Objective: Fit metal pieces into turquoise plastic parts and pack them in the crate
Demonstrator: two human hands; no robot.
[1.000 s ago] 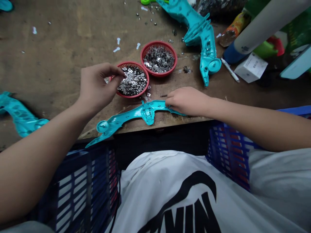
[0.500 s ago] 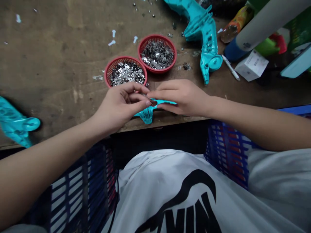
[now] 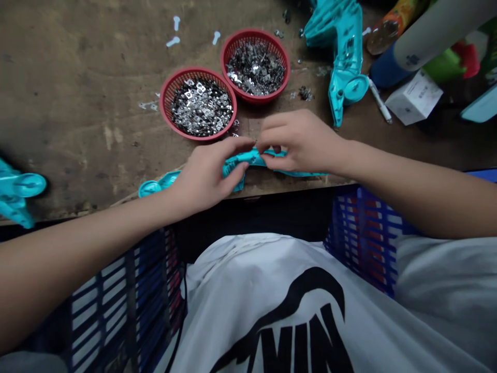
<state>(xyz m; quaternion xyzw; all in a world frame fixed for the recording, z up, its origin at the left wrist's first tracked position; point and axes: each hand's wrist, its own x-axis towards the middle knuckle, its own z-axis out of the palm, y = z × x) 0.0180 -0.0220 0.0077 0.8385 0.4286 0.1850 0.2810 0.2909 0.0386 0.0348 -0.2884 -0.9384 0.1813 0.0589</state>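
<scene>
The teal plastic part [image 3: 248, 158] lies along the front edge of the worktop [image 3: 77, 77], just in front of the nearer red basket [image 3: 162, 103] of small metal pieces. The left hand [image 3: 205, 173] pinches the part's middle between thumb and forefinger. The right hand [image 3: 301, 142] has its fingers curled, tips pressed together on the same spot. Whether a metal piece sits between the fingertips cannot be told. This looks like fitting a small piece into the part, which calls for a steady hold and a precise press.
</scene>
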